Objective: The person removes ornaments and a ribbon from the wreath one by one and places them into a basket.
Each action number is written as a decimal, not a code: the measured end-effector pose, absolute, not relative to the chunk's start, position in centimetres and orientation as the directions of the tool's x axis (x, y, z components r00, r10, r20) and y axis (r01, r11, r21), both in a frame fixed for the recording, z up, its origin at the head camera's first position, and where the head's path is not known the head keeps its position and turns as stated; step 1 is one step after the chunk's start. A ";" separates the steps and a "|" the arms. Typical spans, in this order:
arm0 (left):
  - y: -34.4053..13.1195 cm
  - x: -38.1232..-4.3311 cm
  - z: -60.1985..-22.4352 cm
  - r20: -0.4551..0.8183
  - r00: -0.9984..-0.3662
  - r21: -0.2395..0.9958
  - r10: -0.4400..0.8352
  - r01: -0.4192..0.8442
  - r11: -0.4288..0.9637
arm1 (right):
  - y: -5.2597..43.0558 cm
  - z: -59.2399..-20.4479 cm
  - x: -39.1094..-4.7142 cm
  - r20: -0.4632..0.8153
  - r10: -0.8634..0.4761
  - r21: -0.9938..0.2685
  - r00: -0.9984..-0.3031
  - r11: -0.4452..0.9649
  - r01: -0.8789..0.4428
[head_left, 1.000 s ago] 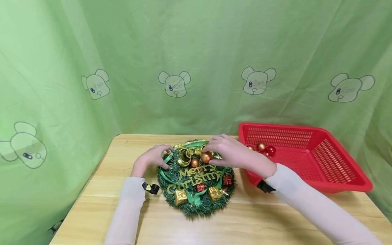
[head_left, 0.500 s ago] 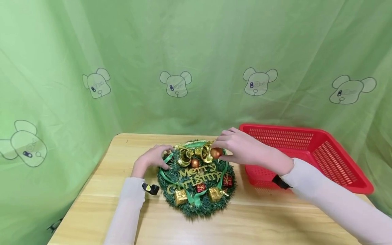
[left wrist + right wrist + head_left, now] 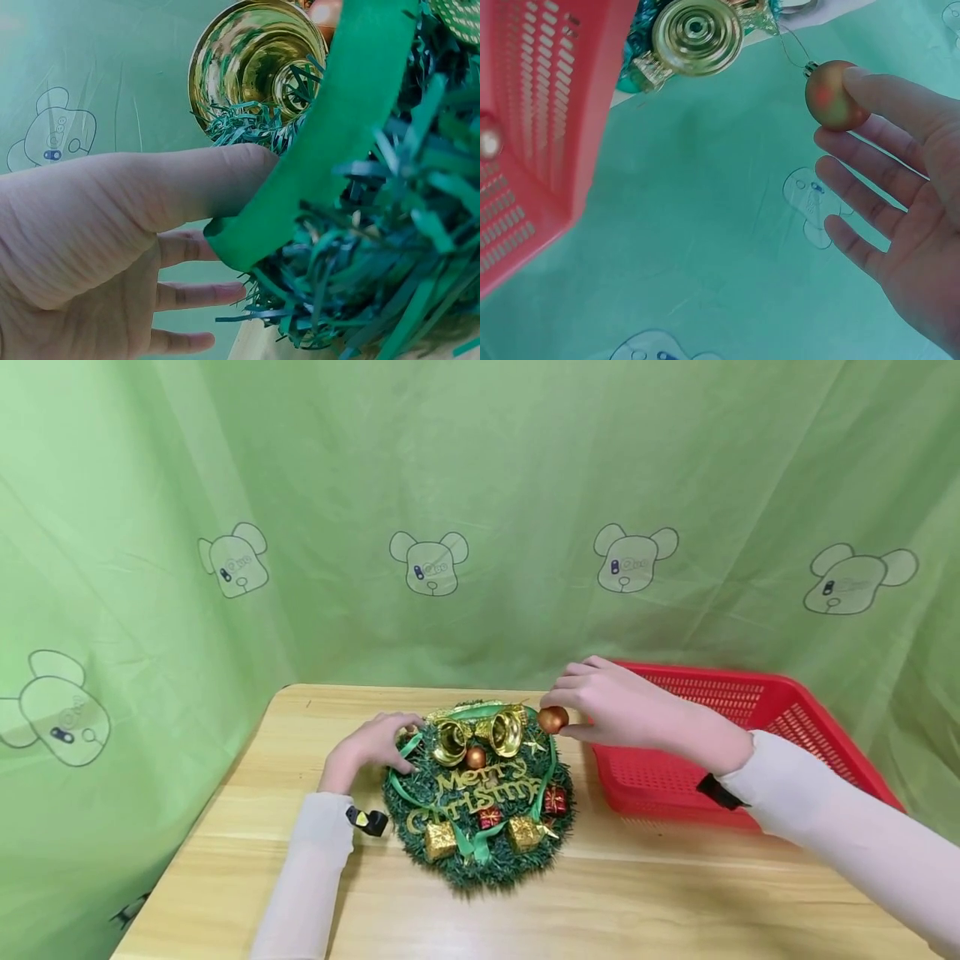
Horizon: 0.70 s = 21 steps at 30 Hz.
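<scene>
Here we see a green wreath (image 3: pixel 471 825) at lower centre, its gold lettering (image 3: pixel 482 774) reading "Merry" over "Christma", the ending unclear. At its left edge, the left hand (image 3: pixel 372 743) touches it with parted, nearly straight fingers; right of centre, the right hand (image 3: pixel 618 702) pinches a copper bauble (image 3: pixel 553 720).

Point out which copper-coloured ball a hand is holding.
The copper ball pinched in the right hand, at the upper right of the wreath in the head view. The other ball sits between the two gold bells, untouched.
</scene>
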State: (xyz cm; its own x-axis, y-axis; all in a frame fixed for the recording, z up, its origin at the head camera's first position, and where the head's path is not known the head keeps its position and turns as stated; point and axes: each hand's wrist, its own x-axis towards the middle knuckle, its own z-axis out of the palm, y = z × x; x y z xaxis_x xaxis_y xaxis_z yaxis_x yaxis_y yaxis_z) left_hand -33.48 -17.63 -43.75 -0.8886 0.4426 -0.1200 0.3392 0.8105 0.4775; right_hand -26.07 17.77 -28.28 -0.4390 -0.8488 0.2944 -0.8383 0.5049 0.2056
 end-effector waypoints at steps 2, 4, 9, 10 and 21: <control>-17.6 -33.5 -43.8 -0.119 -0.889 0.482 0.441 0.337 0.809 | 18.2 -28.1 -26.2 0.294 -0.847 0.213 -0.444 0.510 -0.833; -17.6 -33.6 -43.8 -0.120 -0.891 0.479 0.438 0.334 0.812 | 18.7 -27.8 -26.4 0.287 -0.843 0.213 -0.455 0.519 -0.828; -17.6 -33.6 -43.8 -0.123 -0.890 0.479 0.439 0.335 0.812 | 19.9 -27.2 -26.8 0.270 -0.831 0.208 -0.486 0.543 -0.814; -17.6 -33.5 -43.7 -0.122 -0.889 0.482 0.442 0.336 0.809 | 20.2 -27.2 -26.9 0.267 -0.828 0.208 -0.493 0.549 -0.810; -17.6 -33.2 -43.5 -0.123 -0.890 0.476 0.440 0.336 0.813 | 23.5 -27.7 -27.9 0.213 -0.769 0.221 -0.603 0.639 -0.737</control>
